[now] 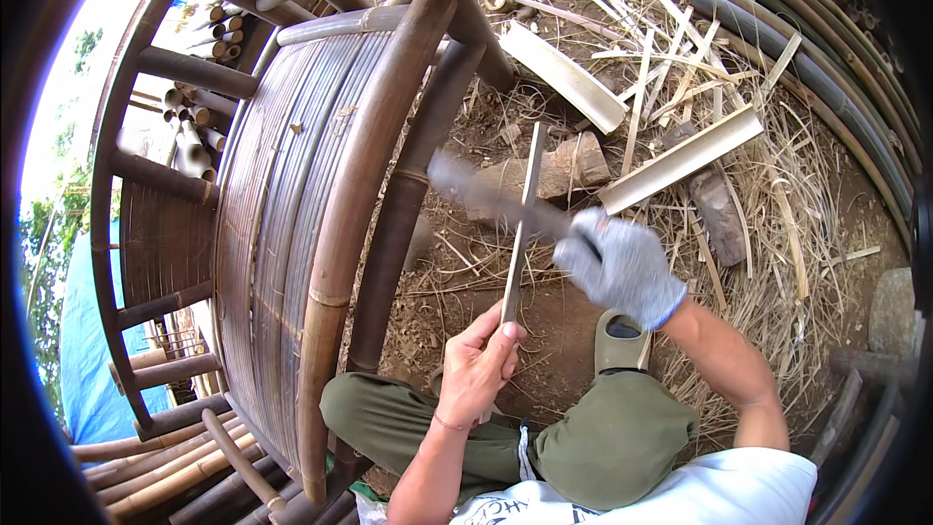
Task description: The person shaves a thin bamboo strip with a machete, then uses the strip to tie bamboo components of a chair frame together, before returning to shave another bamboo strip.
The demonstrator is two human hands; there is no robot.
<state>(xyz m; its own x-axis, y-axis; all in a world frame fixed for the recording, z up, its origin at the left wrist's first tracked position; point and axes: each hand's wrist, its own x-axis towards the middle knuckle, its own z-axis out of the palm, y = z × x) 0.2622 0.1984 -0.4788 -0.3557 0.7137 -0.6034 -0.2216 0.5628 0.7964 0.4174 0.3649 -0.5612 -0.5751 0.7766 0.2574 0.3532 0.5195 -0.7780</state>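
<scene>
My bare left hand [476,365] is closed around the lower end of a narrow bamboo strip [531,180]. The strip points up and away from me, tilted slightly right. On my right hand [622,267] is a grey knitted glove, and it grips a long-bladed knife [476,190], its handle mostly hidden in the fist. Motion smears the blade, which reaches left across the strip; whether the two touch I cannot tell. Just beyond the knife, a short wooden log [573,167] lies on the dirt.
A bamboo bench [292,185] stands close on my left. Two split bamboo pieces [564,78] lie ahead, among scattered shavings [777,224]. A wood chunk [717,219] rests to the right. Long bamboo poles [816,68] line the far right. My sandalled foot [622,340] is below the glove.
</scene>
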